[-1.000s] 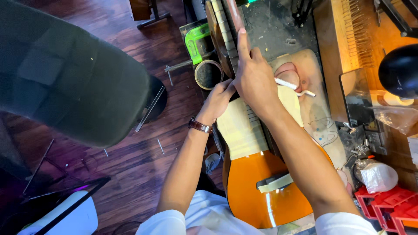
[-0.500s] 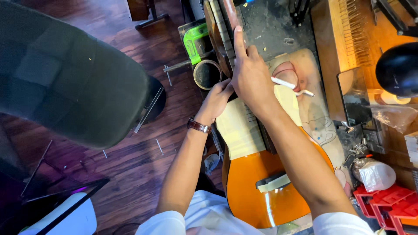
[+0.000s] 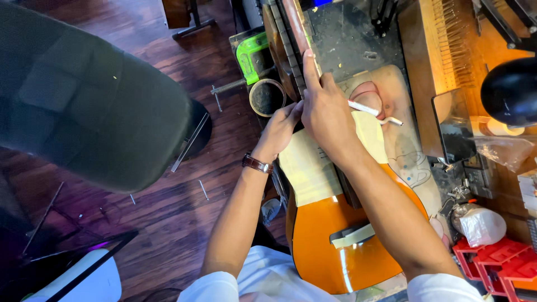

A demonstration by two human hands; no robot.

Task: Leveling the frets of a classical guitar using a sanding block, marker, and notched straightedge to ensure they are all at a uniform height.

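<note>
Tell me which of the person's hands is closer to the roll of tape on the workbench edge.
Left. The left hand rests at the guitar neck just right of the tape roll, nearly touching it. The right hand lies farther right, over the fretboard, holding a white tool.

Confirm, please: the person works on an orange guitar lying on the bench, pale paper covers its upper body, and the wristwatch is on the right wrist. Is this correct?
Not entirely. The head view shows the wristwatch on the left wrist, just behind the left hand, not on the right. The rest holds: the orange guitar lies on the bench, and pale paper covers its upper body.
</note>
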